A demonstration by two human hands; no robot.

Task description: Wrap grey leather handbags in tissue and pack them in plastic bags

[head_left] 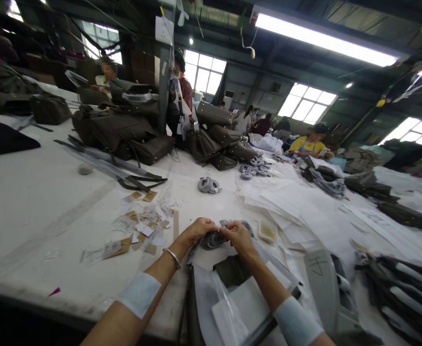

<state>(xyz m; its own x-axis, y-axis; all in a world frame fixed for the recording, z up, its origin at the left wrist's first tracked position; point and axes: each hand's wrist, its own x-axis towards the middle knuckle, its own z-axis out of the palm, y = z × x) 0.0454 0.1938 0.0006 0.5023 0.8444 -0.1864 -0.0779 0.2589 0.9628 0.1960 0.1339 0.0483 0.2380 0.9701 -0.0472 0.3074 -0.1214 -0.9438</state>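
My left hand (200,228) and my right hand (240,237) meet over a coiled strap (211,241) that looks wrapped in grey plastic. The fingertips of both hands are pinched close together at the coil's near edge. Something small and whitish shows between them, too small to name. Just below, a dark olive bag (192,307) lies open towards me. Inside it are a white sheet (243,307) and clear plastic film (229,312). A similar pair of coils (208,185) rests on the table farther off.
Tags and small packets (144,230) are scattered left of my hands. A small clear tub (267,231) sits to the right, beside white sheets (297,211). Dark bags (124,129) are piled at the back. A grey machine-like object (326,283) stands at right. A person in yellow (306,146) works across the table.
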